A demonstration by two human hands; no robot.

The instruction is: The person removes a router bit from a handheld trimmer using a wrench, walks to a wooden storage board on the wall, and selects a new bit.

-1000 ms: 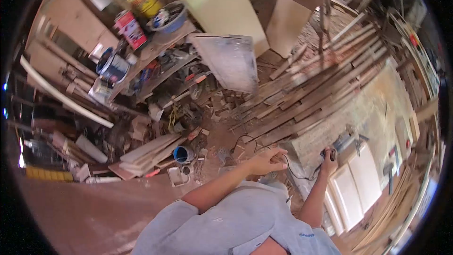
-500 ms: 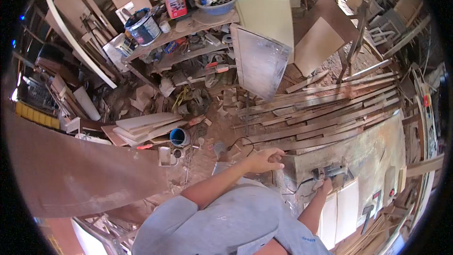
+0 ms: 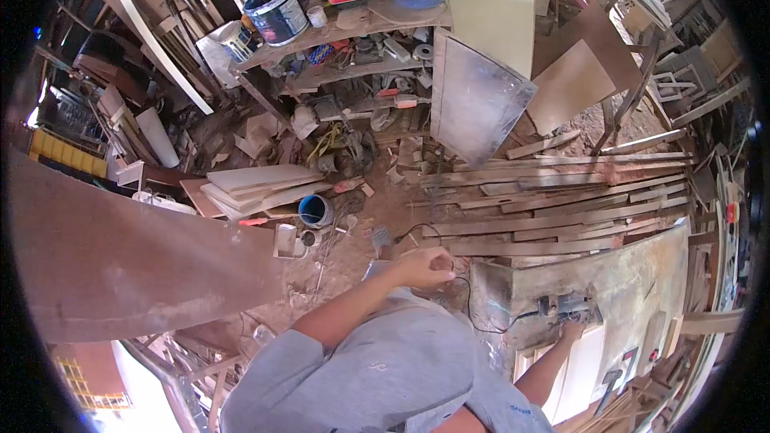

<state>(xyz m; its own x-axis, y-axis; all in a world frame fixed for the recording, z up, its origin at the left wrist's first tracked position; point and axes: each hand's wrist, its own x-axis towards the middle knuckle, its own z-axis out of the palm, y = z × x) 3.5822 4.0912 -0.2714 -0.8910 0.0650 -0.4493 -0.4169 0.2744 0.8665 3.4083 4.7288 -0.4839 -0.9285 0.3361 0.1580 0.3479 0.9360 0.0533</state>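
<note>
My left hand point(image 3: 429, 269) is held out in front of my body with its fingers curled in. A black power cord point(image 3: 468, 305) runs up to those fingers, and they look closed on it. My right hand point(image 3: 572, 331) is at a grey and black corded power tool point(image 3: 564, 305) lying on the worn workbench top point(image 3: 626, 273). The fingers reach under the tool's near side and are partly hidden. Beneath my right forearm, pale cream panels point(image 3: 584, 361) rest at the bench's near edge.
Long wooden strips point(image 3: 561, 228) lie on the floor beyond the bench. A blue bucket point(image 3: 316, 211) and stacked boards point(image 3: 261, 188) stand ahead on the left. A large brown sheet point(image 3: 144, 256) spans the left side. Cluttered shelves point(image 3: 345, 32) stand at the back.
My left hand has drawn back to the left and its fingers have curled in. My right hand and the power tool have shifted slightly right in view. The camera view has turned a little.
</note>
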